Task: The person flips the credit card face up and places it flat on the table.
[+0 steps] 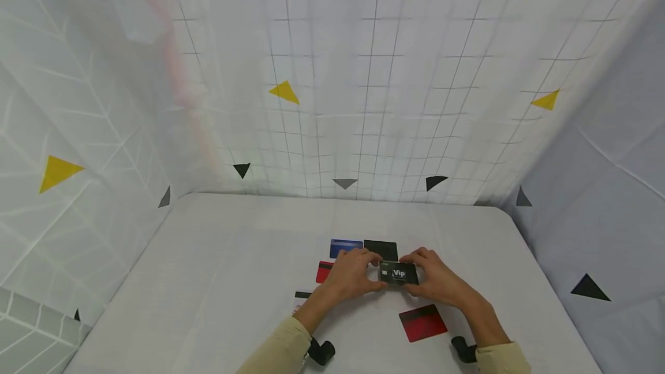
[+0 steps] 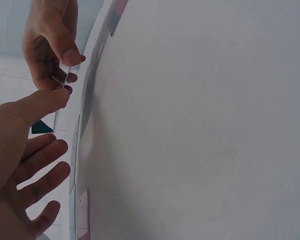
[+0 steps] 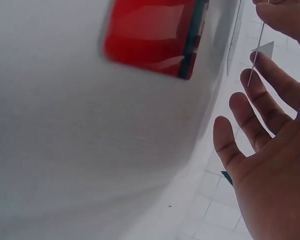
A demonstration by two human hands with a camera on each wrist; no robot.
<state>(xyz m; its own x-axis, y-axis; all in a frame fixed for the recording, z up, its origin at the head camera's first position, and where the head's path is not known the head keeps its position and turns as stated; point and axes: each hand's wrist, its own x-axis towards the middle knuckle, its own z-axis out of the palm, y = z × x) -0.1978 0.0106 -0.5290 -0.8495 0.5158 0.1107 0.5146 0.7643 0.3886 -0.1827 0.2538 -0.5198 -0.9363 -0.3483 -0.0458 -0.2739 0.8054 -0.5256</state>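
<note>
Dark Vip card (image 1: 398, 273) is pinched by left-hand fingers (image 1: 368, 257) and right-hand fingers (image 1: 414, 257).

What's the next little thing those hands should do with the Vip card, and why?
Maybe lower the Vip card onto the white table: the left hand and right hand hold it up by its ends, while the blue card lies flat there.

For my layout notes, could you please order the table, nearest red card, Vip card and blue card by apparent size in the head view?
1. Table
2. Nearest red card
3. Vip card
4. Blue card
Nearness alone may explain the card ranking.
</note>
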